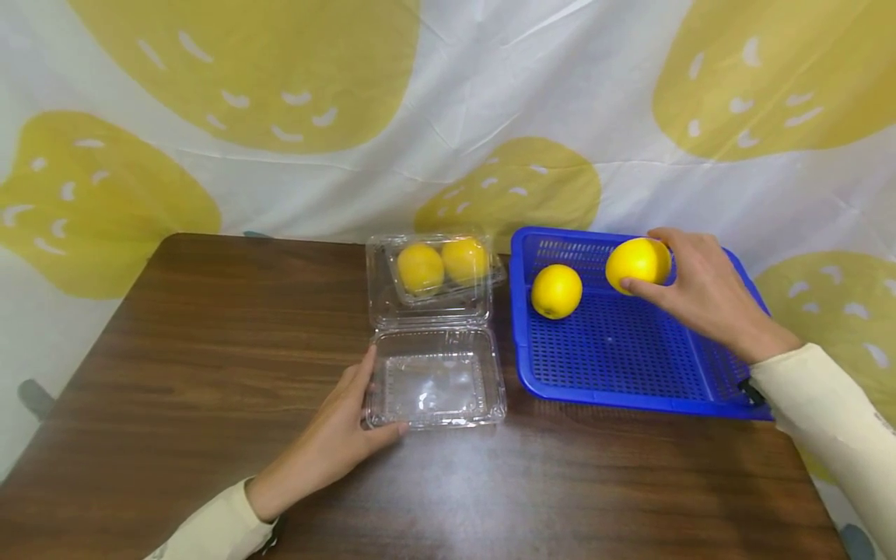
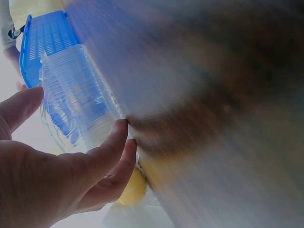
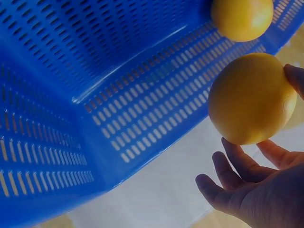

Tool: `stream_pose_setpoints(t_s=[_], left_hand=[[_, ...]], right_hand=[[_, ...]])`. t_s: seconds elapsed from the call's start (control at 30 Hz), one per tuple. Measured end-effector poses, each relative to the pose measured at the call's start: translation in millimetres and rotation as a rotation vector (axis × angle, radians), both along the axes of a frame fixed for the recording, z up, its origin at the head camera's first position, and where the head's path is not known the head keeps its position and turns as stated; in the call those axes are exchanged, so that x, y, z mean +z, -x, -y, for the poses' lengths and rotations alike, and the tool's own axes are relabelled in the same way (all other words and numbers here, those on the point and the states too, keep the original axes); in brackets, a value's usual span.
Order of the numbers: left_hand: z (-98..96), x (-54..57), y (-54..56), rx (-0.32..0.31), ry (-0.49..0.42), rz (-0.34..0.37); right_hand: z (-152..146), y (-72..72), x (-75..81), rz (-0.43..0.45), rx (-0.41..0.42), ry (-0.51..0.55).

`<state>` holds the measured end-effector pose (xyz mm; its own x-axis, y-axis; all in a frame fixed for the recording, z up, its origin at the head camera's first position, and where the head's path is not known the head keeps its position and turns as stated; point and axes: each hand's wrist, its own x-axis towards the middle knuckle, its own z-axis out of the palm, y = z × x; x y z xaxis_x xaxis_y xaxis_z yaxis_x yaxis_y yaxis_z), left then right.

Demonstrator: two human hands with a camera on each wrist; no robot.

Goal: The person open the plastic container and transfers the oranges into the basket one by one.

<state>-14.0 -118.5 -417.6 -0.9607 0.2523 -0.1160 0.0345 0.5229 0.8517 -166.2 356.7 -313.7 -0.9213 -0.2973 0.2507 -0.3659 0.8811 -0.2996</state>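
Observation:
My right hand (image 1: 707,292) pinches a round yellow orange (image 1: 638,265) between thumb and fingers, raised over the blue basket (image 1: 609,400). In the right wrist view this orange (image 3: 251,99) hangs near the basket's rim. Another orange (image 1: 556,292) lies in the basket's left part. My left hand (image 1: 336,432) rests at the near left corner of a clear plastic clamshell box (image 1: 434,381), fingers along its left side and thumb at its front edge. The box's lid (image 1: 381,299) is folded back and its bottom tray holds nothing. The left wrist view shows fingertips (image 2: 124,124) touching the box.
Behind the raised lid, a second clear box (image 1: 498,272) holds two oranges (image 1: 442,264). Everything stands on a dark wooden table (image 1: 245,334). A white cloth with yellow prints (image 1: 336,179) hangs right behind the table's back edge.

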Motion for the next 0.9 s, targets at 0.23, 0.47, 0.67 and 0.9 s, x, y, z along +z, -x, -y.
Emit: stream_pose_setpoints(t_s=[0.23, 0.47, 0.67, 0.9], left_hand=[[0.7, -1.3, -1.6, 0.009, -0.001, 0.01], [-1.0, -3.4, 0.4, 0.003, 0.003, 0.01], [0.1, -2.5, 0.0, 0.003, 0.009, -0.007], [1.2, -0.2, -0.7, -0.001, 0.014, -0.013]], right_hand=[[-12, 8.3, -7.7, -0.008, 0.004, -0.02], [-27, 10.1, -18.3, -0.004, -0.014, -0.065], [-34, 15.1, -24.5, -0.008, -0.031, -0.1], [-38, 18.1, -30.7, 0.173, -0.058, -0.177]])
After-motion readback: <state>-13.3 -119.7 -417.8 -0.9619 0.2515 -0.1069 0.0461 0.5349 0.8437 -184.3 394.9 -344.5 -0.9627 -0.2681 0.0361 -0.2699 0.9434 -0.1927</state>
